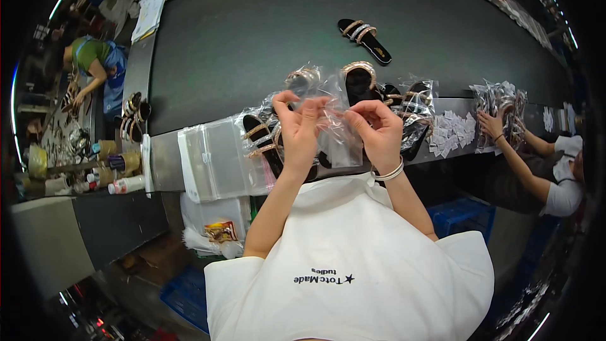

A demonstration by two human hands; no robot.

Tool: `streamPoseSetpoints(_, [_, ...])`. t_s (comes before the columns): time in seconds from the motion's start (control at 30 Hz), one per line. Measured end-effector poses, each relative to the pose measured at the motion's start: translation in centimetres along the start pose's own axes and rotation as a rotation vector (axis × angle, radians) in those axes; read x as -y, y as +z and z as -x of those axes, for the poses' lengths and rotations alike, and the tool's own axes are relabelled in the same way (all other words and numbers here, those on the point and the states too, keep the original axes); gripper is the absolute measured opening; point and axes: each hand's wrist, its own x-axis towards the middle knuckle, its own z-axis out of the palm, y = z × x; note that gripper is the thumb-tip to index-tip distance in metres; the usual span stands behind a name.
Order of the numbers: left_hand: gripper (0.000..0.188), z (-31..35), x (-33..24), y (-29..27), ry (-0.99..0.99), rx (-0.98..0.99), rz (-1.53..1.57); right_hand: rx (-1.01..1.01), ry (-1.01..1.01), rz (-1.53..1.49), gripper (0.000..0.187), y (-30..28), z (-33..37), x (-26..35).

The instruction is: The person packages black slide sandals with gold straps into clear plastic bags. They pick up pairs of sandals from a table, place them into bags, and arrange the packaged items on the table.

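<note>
My left hand [299,127] and my right hand [381,131] are raised over the near edge of the work table. Each pinches a clear plastic bag [341,134] between thumb and fingers, and the crinkled film stretches from one hand to the other. Just beyond my right hand lies a black sandal with a gold strap [361,82], and another gold-strapped sandal [304,78] shows partly through film beyond my left. Beside my left wrist sits a black sandal with glittery straps [257,136]. Bagged sandals [415,113] lie right of my right hand.
A stack of clear bags [214,155] lies left on the table ledge. A lone sandal [366,39] rests on the dark table [252,38]. White paper slips [452,132] are piled at right, where a co-worker's hands [490,124] touch bagged sandals. Another person [95,63] works far left.
</note>
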Motion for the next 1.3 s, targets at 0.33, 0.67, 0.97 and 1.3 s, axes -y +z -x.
streamPoseSetpoints(0.33, [0.021, -0.9, -1.1, -1.2, 0.073, 0.204, -0.661, -0.014, -0.069, -0.108, 0.011, -1.5, -1.0, -0.5])
streamPoseSetpoints(0.67, [0.017, 1.3, 0.0, -0.8, -0.026, 0.028, -0.548, 0.153, -0.479, 0.464, 0.009, -0.4, -0.9, -1.0])
streamPoseSetpoints(0.97, [0.020, 1.3, -2.1, -7.3, 0.004, -0.523, 0.545, 0.242, -0.119, 0.518, 0.017, -1.4, -7.1, -4.2])
streamPoseSetpoints(1.3, [0.029, 0.4, -8.6, -3.9, 0.701, -0.350, -1.320, 0.982, -0.155, 1.277, 0.074, 4.1, -20.4, -13.4])
